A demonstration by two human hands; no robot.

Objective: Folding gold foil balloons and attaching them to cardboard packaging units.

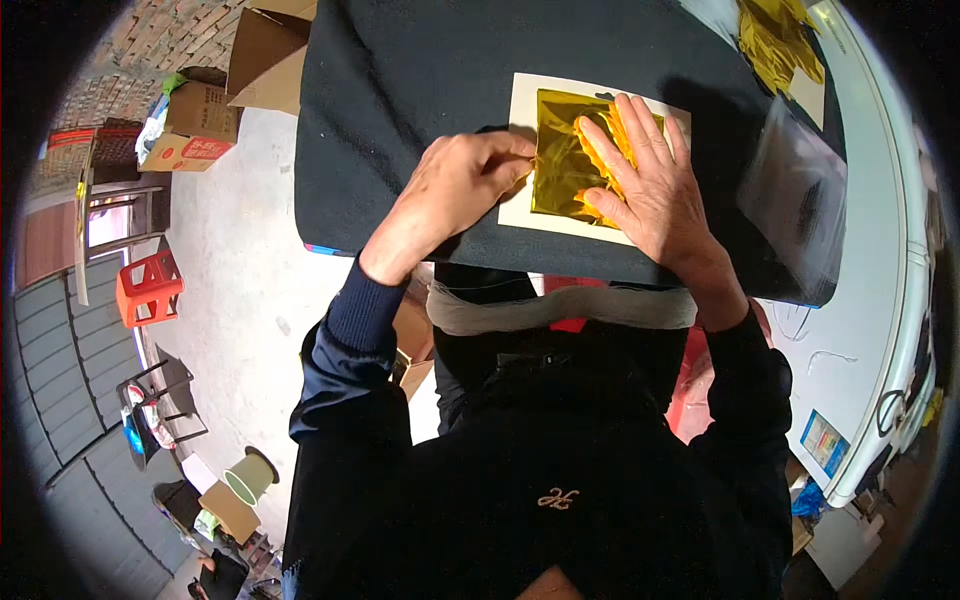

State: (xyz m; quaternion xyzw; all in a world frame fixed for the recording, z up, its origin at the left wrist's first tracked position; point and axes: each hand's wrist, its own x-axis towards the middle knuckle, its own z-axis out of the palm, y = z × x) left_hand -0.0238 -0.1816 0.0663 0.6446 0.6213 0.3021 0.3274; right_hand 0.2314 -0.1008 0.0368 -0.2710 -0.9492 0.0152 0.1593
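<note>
A square sheet of shiny gold foil (556,190) lies on a larger cream card (518,215), which rests on a black cloth-covered table. My left hand (455,185) is closed, thumb and index finger pinched together at the foil's left edge. My right hand (655,185) lies over the right part of the foil, its fingers stretched out and slightly spread. Orange shapes beside these fingers look like the hand's reflection in the foil. The palm hides the foil's lower right corner.
Crumpled gold foil (778,45) sits at the far right, with a clear plastic sheet (795,190) nearer on the black cloth (400,60). A white surface (880,210) stands to the right. On the floor at left are cardboard boxes (195,125) and a red stool (150,290).
</note>
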